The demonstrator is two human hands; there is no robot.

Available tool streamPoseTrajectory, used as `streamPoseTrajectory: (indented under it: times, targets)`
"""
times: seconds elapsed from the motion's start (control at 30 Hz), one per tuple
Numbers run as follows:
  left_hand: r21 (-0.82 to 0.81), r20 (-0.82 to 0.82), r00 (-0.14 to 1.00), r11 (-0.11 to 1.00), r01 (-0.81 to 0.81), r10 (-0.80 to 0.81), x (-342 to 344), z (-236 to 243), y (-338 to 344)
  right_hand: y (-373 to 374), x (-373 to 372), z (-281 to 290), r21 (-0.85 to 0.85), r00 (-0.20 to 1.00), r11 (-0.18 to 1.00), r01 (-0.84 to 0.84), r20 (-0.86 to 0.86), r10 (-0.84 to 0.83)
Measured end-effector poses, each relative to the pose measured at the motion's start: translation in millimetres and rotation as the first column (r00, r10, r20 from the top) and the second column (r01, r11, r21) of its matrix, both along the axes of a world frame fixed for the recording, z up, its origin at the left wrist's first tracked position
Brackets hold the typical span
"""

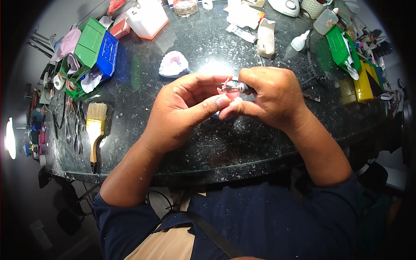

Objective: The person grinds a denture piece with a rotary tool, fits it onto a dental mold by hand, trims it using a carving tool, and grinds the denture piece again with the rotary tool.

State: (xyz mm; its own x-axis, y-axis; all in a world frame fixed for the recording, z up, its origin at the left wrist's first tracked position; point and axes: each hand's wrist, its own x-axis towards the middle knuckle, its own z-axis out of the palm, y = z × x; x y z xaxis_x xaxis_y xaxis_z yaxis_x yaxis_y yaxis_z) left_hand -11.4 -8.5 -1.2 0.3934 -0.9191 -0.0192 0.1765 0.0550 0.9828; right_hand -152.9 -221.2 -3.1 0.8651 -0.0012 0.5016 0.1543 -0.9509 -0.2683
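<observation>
My left hand is closed on a small pink dental piece, pinching it between thumb and fingers at the centre of the view. My right hand grips a grey rotary handpiece, its tip against the pink piece, with the right thumb close below it. Part of the piece is hidden by my fingers. A white dental cast with pink inside stands on a blue base just beyond my left hand.
The dark worktop holds a paintbrush and metal instruments at left, green and blue bins, a white jug, a beige block, a squeeze bottle, and right-side green and yellow bins.
</observation>
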Motion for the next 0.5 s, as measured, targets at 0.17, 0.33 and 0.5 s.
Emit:
streamPoseTrajectory:
  times: [0.17, 0.33, 0.5]
  targets:
    - [-0.024, 0.007, 1.0, 1.0, -0.004, 0.005, 0.0, -2.9, 0.2, 0.2, -0.3, 1.6, 0.009, 1.0, 1.0, 0.011, -0.006, -0.011]
    - [-0.016, 0.013, 1.0, 1.0, -0.012, 0.013, -0.3, -2.2, 0.0, 1.2, 0.1, -1.2, 0.035, 1.0, 0.999, 0.01, -0.003, -0.01]
    - [-0.02, 0.031, 0.999, 1.0, -0.021, 0.021, -0.7, -3.1, 0.4, 1.5, -0.6, -0.7, 0.029, 1.0, 0.999, 0.023, -0.016, -0.023]
